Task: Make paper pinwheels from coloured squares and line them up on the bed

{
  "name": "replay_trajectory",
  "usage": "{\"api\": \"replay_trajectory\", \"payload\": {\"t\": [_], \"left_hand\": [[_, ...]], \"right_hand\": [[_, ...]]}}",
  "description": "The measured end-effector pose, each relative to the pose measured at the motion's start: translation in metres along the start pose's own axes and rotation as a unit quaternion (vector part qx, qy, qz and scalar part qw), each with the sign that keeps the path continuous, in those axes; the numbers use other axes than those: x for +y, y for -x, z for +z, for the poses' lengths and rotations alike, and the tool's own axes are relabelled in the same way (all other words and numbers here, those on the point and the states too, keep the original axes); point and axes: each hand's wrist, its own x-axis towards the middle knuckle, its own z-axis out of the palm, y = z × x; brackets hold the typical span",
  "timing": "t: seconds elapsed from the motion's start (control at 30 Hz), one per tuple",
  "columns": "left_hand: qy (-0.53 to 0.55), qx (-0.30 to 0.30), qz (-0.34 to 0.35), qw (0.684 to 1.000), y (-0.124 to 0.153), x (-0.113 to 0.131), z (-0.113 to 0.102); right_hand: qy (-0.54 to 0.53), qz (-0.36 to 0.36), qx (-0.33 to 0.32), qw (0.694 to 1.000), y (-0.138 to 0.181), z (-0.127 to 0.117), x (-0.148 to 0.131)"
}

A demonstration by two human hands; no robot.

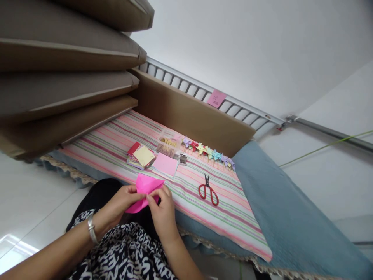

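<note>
A bright pink sheet of paper [145, 183], partly folded toward its middle, is held over my lap near the table's front edge. My left hand [129, 198] pinches it from the left, the thumb lying across the paper near its centre. From the right, my right hand [161, 206] presses a piece of the paper at the centre between thumb and finger. Fingers cover part of the folds, so the exact shape there is hidden. Beyond the hands lie a pile of coloured paper squares [142, 156] and a stack of pink squares [166, 164].
Red-handled scissors [208, 190] lie on the striped cloth [230, 225]. A clear box [168, 144] holds small wooden sticks; a dark metal clip [183, 158] is beside it. Finished paper pinwheels [208, 151] form a row along the brown board [189, 109]. Stacked cushions [67, 89] rise at left.
</note>
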Motion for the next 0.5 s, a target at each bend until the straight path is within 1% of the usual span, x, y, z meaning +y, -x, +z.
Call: {"api": "replay_trajectory", "payload": {"t": [0.17, 0.33, 0.5], "left_hand": [[-0.01, 0.001, -0.008, 1.0, -0.001, 0.001, 0.001], [-0.032, -0.002, -0.013, 0.999, -0.003, 0.0, 0.001], [-0.062, -0.007, -0.002, 0.998, -0.004, -0.001, -0.001]], "right_hand": [[0.002, 0.008, 0.008, 1.0, 0.001, 0.001, 0.002], [-0.015, 0.05, 0.034, 0.998, 0.004, 0.004, 0.009], [0.005, 0.019, 0.042, 0.999, 0.009, 0.003, 0.012]]}}
